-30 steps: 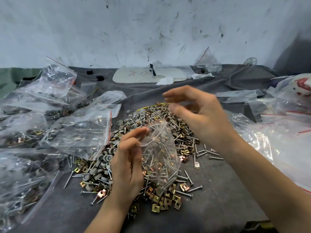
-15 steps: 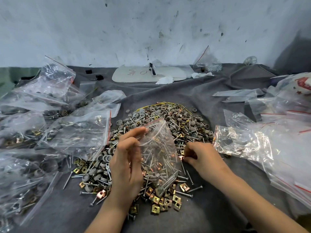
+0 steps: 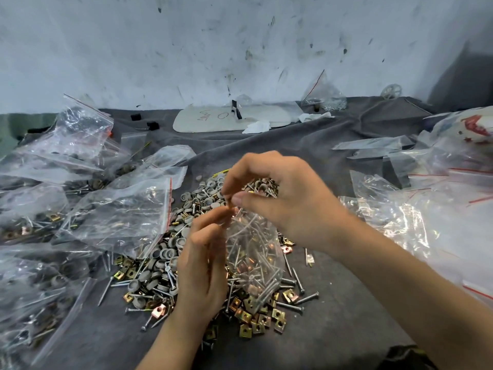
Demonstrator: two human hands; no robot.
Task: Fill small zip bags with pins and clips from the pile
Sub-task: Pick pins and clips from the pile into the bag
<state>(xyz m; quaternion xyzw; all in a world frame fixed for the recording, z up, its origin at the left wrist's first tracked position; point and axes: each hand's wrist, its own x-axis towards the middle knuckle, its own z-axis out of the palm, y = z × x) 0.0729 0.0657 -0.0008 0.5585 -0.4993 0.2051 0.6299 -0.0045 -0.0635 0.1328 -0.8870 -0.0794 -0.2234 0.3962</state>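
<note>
Head view, mid-frame: I saw my left hand [image 3: 202, 265] pinching the small bag [image 3: 253, 252] at its mouth, my right hand [image 3: 280, 198] cupping pins just above, the pile [image 3: 165, 263] beneath.

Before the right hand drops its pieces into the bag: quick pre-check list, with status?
1. Left hand grips the zip bag at its mouth: ok.
2. Bag mouth open: cannot tell.
3. Right hand is over the mouth: ok.
4. Right hand has parts pinched: ok; count cannot tell.
5. Bag has room left: ok, only part filled.
6. Pile lies beneath to catch spills: ok.
</note>
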